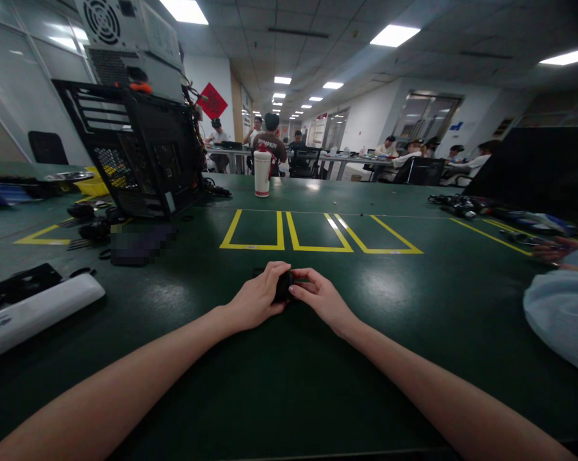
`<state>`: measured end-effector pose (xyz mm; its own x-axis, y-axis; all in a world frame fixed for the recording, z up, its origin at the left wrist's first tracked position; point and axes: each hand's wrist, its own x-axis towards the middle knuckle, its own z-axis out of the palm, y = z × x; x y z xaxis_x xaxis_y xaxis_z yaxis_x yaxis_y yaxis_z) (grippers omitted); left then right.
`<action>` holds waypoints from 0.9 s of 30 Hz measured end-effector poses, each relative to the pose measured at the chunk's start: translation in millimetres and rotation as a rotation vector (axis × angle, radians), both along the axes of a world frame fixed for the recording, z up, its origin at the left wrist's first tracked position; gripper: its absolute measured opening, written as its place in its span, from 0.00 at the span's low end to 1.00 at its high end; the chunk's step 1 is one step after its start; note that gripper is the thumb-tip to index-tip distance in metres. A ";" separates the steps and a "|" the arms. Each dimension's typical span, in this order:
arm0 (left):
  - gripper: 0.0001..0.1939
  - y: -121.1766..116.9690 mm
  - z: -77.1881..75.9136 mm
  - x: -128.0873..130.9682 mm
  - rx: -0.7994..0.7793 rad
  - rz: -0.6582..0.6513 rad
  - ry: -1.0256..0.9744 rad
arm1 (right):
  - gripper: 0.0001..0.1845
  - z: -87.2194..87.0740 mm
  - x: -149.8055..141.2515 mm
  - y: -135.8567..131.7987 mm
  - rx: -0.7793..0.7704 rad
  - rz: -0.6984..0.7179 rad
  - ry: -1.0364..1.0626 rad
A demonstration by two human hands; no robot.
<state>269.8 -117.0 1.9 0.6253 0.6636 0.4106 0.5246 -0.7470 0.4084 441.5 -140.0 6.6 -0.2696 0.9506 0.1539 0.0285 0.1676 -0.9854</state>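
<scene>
Low over the green table, a small black box-like object [282, 288] sits between my two hands; its exact kind is hidden by my fingers. My left hand [259, 296] wraps over its left and top side. At its right edge, the thumb and fingers of my right hand [320, 296] close in a pinch against it. Just beyond my hands, yellow tape outlines [260, 247] mark the green tabletop [289, 371].
At the left stand an open black computer case [149, 153] with a power supply [130, 32] on top, and a long white device [43, 314]. Further back is a white cup [262, 173]. A co-worker's hand [558, 250] and cables [462, 206] are at the right.
</scene>
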 end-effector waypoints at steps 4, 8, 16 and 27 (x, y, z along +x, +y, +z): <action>0.34 -0.1 0.2 -0.2 0.007 0.007 0.011 | 0.15 -0.4 0.6 -2.1 0.031 0.047 0.034; 0.34 0.0 0.2 -1.0 0.005 -0.004 -0.001 | 0.11 -0.6 -0.4 -2.5 0.036 0.021 0.039; 0.34 1.7 -1.3 -0.5 0.007 -0.002 -0.008 | 0.15 -0.8 0.5 1.2 -0.012 -0.007 -0.001; 0.33 0.1 -0.1 -0.7 0.014 -0.016 -0.013 | 0.10 -0.3 -0.3 0.0 0.011 0.038 0.060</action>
